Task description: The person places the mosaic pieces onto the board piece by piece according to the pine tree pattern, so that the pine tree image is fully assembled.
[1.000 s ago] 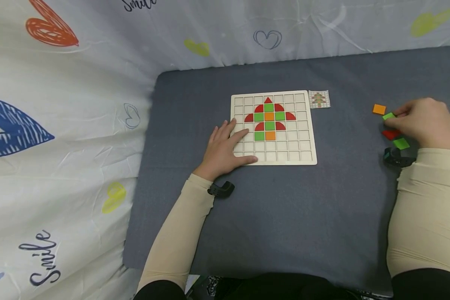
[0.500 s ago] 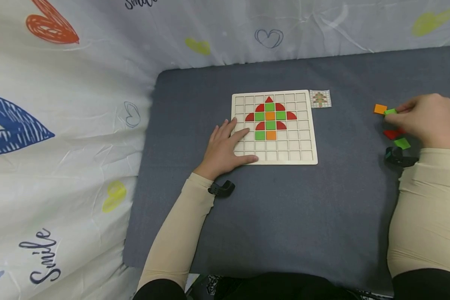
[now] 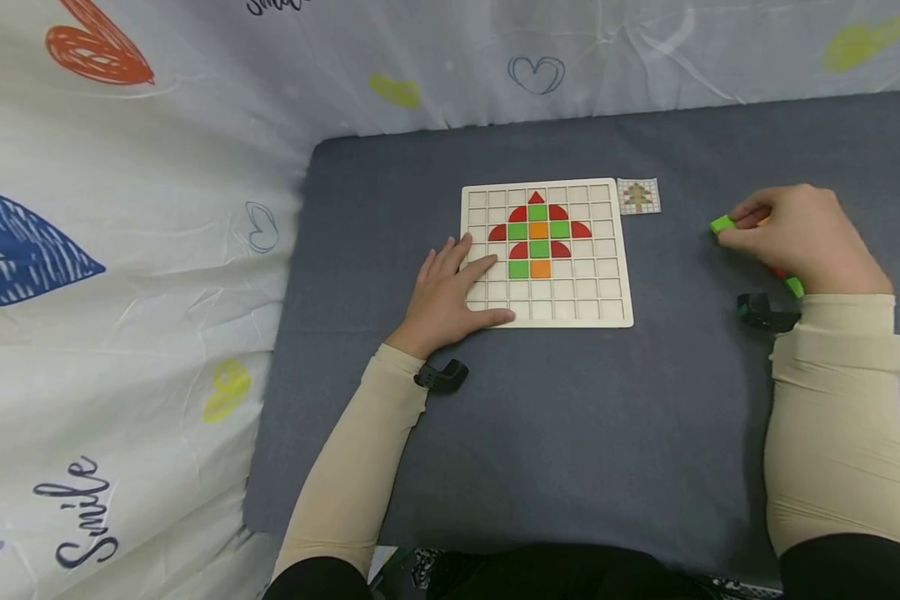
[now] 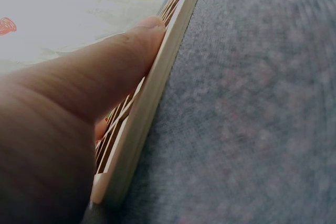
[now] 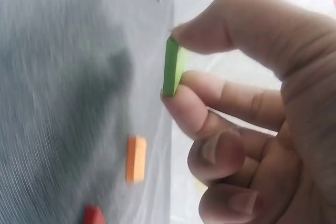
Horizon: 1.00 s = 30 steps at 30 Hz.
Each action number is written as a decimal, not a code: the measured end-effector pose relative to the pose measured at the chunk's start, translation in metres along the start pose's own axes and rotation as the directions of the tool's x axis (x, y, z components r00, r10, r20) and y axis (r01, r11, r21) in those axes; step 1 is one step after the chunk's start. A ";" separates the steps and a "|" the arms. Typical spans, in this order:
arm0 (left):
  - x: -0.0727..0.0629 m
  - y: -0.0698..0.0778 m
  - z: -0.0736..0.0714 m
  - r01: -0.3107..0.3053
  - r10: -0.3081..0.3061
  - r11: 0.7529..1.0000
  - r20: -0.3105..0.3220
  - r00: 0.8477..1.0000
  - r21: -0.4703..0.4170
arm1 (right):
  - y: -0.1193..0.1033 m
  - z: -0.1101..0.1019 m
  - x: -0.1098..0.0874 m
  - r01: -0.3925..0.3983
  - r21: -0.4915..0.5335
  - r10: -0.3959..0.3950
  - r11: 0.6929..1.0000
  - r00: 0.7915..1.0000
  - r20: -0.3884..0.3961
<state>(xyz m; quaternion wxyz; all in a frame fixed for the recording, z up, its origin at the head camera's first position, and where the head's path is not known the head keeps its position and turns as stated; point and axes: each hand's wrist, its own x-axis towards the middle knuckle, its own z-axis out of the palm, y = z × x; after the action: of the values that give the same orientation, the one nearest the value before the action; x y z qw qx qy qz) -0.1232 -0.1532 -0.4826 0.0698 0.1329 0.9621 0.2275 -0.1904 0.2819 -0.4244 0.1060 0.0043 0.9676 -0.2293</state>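
Observation:
My right hand (image 3: 810,233) pinches a green square tile (image 5: 172,69) between thumb and fingertips, lifted off the cloth. Spread over the near left corner of a wooden grid board (image 3: 592,292), my left hand (image 3: 446,296) has its fingers on the left side. Its thumb (image 4: 121,61) rests along the near edge in the left wrist view. Red, green and orange tiles in the board form a tree shape, with an orange square (image 3: 540,268) at the bottom right of the pattern.
A small pattern card (image 3: 637,197) lies by the board's far right corner. On the cloth near the right hand are an orange tile (image 5: 136,159), a red tile (image 5: 94,215) and a green tile (image 3: 794,287). A printed curtain (image 3: 450,50) borders the table.
My right hand has picked up the green tile from beside the orange one and carried it left, toward the board. The left hand keeps its place on the board.

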 end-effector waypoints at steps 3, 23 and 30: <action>0.000 0.000 -0.001 -0.001 0.001 1.000 -0.001 1.000 -0.004 | -0.012 0.007 0.003 0.052 0.010 -0.053 0.999 0.998 0.018; 0.001 0.000 -0.001 0.005 -0.004 1.000 0.015 1.000 -0.007 | -0.070 0.038 0.001 0.258 -0.027 -0.255 0.966 0.964 0.073; 0.000 0.000 -0.002 0.000 0.000 1.000 0.010 1.000 -0.010 | -0.096 0.048 -0.004 0.322 -0.057 -0.316 0.945 0.944 0.100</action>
<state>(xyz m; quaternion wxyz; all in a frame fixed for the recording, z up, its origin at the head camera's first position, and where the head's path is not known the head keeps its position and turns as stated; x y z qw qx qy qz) -0.1239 -0.1539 -0.4811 0.0754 0.1336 0.9607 0.2314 -0.1828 0.1748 -0.4227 0.1107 -0.1666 0.9574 -0.2080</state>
